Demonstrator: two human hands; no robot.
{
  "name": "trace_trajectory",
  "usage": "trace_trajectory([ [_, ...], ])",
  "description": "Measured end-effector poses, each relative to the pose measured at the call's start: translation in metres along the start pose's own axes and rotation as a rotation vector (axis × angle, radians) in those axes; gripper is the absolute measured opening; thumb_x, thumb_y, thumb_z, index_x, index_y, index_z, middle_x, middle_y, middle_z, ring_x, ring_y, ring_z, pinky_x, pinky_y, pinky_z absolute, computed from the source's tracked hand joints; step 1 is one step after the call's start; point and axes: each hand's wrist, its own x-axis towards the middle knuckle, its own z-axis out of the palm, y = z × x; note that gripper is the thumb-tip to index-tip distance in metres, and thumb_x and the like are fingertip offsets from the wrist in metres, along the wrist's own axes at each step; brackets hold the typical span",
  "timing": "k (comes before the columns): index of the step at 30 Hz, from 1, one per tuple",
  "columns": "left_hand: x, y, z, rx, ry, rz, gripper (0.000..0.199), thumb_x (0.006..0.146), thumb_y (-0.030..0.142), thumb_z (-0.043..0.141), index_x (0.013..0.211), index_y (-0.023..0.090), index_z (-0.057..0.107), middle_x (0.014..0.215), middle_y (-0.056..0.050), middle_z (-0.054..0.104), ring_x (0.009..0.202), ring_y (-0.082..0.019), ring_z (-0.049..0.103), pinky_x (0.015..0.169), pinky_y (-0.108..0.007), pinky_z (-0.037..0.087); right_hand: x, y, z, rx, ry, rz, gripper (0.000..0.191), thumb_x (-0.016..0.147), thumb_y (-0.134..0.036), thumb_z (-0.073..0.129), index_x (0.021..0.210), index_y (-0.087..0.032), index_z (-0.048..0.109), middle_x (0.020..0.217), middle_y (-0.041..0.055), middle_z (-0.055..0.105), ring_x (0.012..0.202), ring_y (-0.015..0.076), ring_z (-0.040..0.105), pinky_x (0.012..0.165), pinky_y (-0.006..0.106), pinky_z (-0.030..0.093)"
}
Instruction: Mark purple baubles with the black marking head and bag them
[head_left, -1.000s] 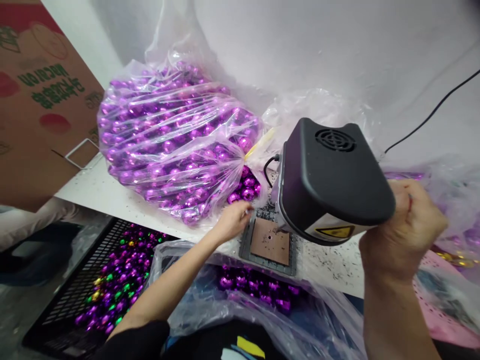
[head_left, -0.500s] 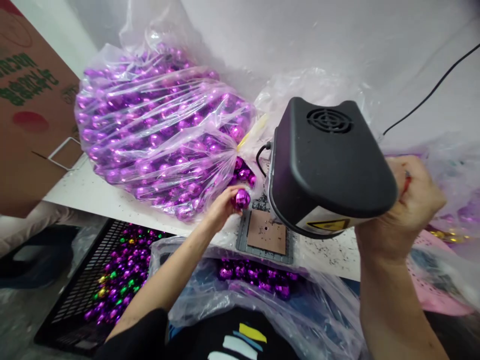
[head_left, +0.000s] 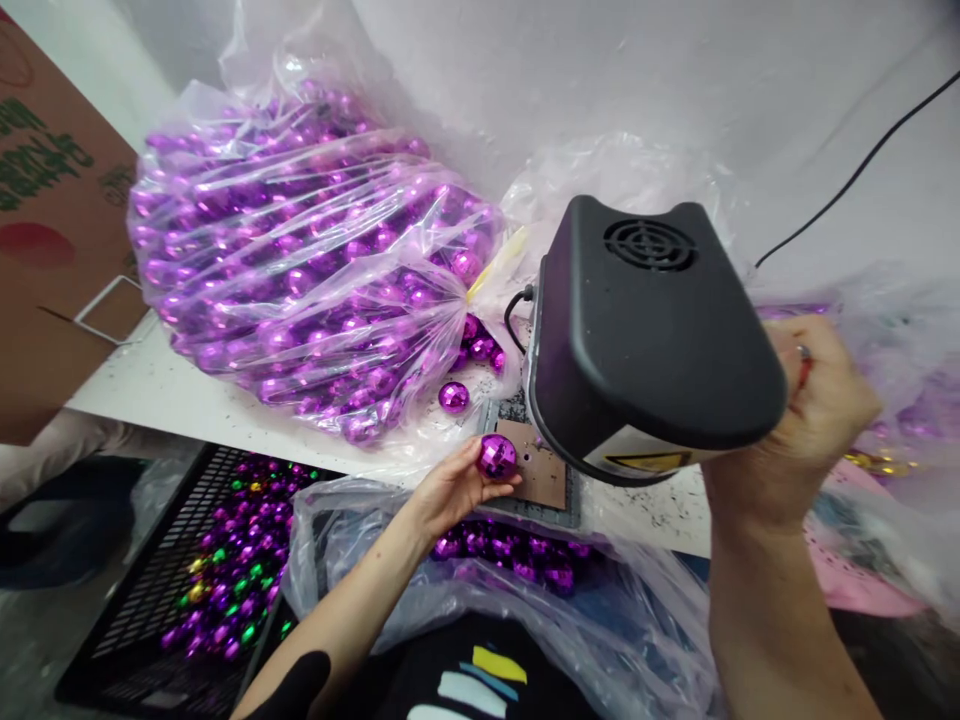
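Observation:
My left hand (head_left: 457, 487) holds a shiny purple faceted ball (head_left: 496, 457) between thumb and fingers, over the left part of a brown square plate (head_left: 546, 482) with a small hole. That plate lies on a grey base (head_left: 571, 512). A second purple ball (head_left: 454, 397) rests on the table just beyond the hand. To the right stands a black machine head (head_left: 667, 340) with a round vent and a yellow warning label. My right hand (head_left: 825, 410) is closed at the machine's right side; its fingertips and what they grip are hidden behind the housing.
A tied clear bag of purple balls (head_left: 315, 260) fills the table's left. Below it sits a black crate (head_left: 142, 600) of purple, green and gold pieces. Plastic sheeting (head_left: 630, 620) with more balls lies at my lap. A cardboard box (head_left: 60, 250) stands far left, a pink basket (head_left: 862, 575) right.
My left hand has moved toward me and slightly right with the ball, from beside the bag's neck to over the plate. The second ball on the table now shows. My right hand stays at the machine.

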Motion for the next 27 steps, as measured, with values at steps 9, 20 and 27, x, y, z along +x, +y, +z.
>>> trace_trajectory([
  [9,-0.001,-0.001,-0.001,-0.041,0.132,-0.114,0.046,0.099,0.045,0.058,0.132,0.013,0.051,0.097,-0.014,0.075,0.089,-0.028,0.078,0.08,-0.036,0.062,0.0,0.001,0.001,0.024,0.021,-0.005,0.033,0.09,-0.045,0.054,0.071,-0.017,0.055,0.058,-0.0065,0.043,0.056,0.0049,0.037,0.057,0.025,0.027],
  [20,-0.025,0.015,0.001,0.065,0.172,-0.026,0.041,0.093,0.045,0.065,0.12,0.013,0.064,0.099,-0.013,0.074,0.074,-0.017,0.072,0.066,-0.026,0.059,-0.001,0.002,-0.001,-0.006,0.006,0.017,0.044,0.091,-0.057,0.05,0.073,-0.018,0.057,0.057,-0.0058,0.047,0.056,0.0068,0.04,0.059,0.027,0.03],
  [27,-0.188,0.111,-0.111,0.876,0.964,0.256,0.059,0.079,0.056,0.072,0.125,0.021,0.063,0.13,-0.009,0.066,0.118,-0.03,0.062,0.087,-0.035,0.056,-0.002,0.014,-0.003,-0.034,0.007,0.043,0.04,0.09,-0.057,0.05,0.077,-0.02,0.061,0.062,-0.003,0.048,0.057,0.0094,0.041,0.059,0.03,0.028],
])
